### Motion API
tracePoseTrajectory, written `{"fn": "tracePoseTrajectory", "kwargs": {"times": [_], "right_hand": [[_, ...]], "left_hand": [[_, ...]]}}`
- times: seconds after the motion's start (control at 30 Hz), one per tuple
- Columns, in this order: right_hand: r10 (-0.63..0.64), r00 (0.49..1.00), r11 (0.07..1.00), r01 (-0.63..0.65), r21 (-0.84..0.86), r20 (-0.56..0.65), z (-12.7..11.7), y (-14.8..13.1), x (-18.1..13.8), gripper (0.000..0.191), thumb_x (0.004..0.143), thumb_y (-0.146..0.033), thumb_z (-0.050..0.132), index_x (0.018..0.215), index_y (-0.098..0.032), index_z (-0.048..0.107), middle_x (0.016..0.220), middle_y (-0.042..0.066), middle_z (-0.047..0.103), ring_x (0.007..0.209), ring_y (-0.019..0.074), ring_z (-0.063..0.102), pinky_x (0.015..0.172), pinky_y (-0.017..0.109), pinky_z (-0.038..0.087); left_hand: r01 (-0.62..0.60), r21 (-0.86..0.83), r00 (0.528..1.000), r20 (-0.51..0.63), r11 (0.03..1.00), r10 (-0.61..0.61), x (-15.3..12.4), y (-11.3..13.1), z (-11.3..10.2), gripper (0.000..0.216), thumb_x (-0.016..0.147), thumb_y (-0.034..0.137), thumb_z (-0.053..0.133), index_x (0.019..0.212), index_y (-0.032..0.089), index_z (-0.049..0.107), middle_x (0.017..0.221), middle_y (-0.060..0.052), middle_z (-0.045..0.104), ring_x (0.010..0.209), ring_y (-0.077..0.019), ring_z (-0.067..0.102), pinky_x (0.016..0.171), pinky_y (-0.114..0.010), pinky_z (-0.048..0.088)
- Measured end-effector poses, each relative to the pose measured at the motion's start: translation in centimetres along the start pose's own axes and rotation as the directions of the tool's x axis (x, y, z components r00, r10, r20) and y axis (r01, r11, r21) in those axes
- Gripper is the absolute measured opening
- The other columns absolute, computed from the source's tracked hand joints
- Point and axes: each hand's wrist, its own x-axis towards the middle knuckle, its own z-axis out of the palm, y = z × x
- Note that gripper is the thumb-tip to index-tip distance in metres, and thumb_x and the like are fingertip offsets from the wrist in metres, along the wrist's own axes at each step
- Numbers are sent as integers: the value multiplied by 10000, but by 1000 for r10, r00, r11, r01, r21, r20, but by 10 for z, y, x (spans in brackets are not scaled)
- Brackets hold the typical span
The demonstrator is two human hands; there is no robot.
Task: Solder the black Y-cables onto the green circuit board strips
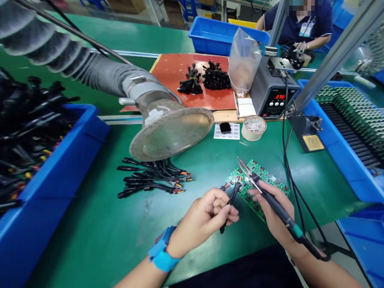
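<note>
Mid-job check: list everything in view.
Circuit board: one, green, centre right
Soldering iron: one, mostly black, over board
Held cable: at least one, black, over board
Loose cables: several, black, centre left
Hose: one, grey, upper left
Bins: several, blue, left, right, back
Binned cables: many, black, left bin
Binned boards: many, green, right bin
Mat: one, red, back
Cable bundles: two, black, on mat
Soldering station: one, grey, upper right
Bag: one, clear, beside station
Tub: one, pale, before station
Iron stand: one, dark, right side
Label sheet: one, white, beside tub
Worktable: one, green, throughout
Worker: one, navy shirt, upper right
Wristband: at least one, blue, left wrist
Left hand: one, lower centre, holding cable
Right hand: one, lower right, holding iron
</note>
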Motion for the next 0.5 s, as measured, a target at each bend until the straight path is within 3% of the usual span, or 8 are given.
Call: {"fn": "tracePoseTrajectory", "kwargs": {"times": [0.13,0.33,0.5], "right_hand": [[40,998,997,-43,71,38,9,-11,18,316,812,-212,611,1126,-229,578,930,38,719,875,171,695,747,286,593],[71,994,987,-82,137,85,11,-18,24,341,766,-164,651,1089,-252,586,831,-17,697,779,119,686,711,224,575],[24,992,998,-32,58,122,17,-13,13,324,785,-203,644,1100,-248,585,884,5,698,812,142,687,713,248,583]], "left_hand": [[-13,67,998,60,998,9,-1,-6,1,211,873,406,489,849,219,393,773,-61,708,682,-171,687,541,-257,531],[-99,183,992,100,978,81,-3,-2,2,103,853,267,505,806,212,431,741,-29,691,605,-113,626,528,-222,478],[32,-94,999,18,995,-30,5,-1,13,245,724,252,670,905,192,516,699,26,623,590,-100,606,560,-224,491]]}}
